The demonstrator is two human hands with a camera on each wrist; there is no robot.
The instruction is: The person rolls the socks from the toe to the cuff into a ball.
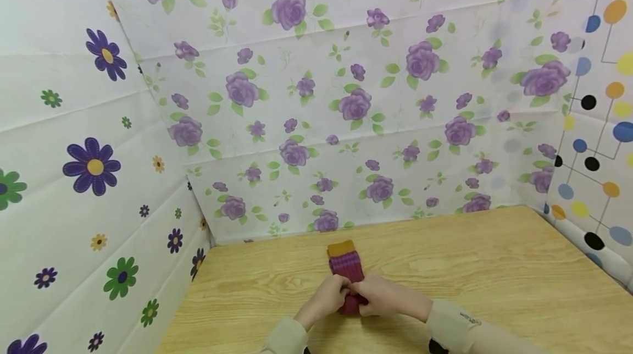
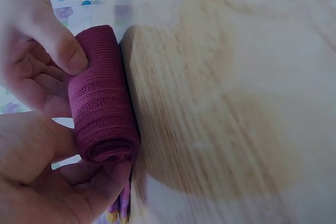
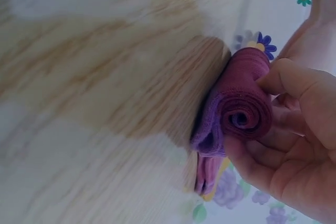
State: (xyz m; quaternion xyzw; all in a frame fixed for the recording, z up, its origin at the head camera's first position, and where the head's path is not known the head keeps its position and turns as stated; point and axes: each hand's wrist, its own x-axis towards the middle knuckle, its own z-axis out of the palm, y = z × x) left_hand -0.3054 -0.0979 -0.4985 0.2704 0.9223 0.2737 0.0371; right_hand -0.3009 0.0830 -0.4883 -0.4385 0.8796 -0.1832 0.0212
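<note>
A pair of maroon knit socks lies lengthwise on the table, with purple stripes and a mustard far end. Its near end is wound into a thick roll, whose spiral shows in both wrist views. My left hand grips one end of this roll, its fingertips low beside the wood. At the opposite end my right hand holds it, with the thumb on the upper side and fingers curled beneath. Beyond the roll, the flat striped part stretches away from me. The two hands nearly meet in the head view.
The wood-grain table extends to both sides of the socks. Purple rose-printed sheeting stands behind its back edge. Daisy-printed sheeting encloses the left, and dotted sheeting the right.
</note>
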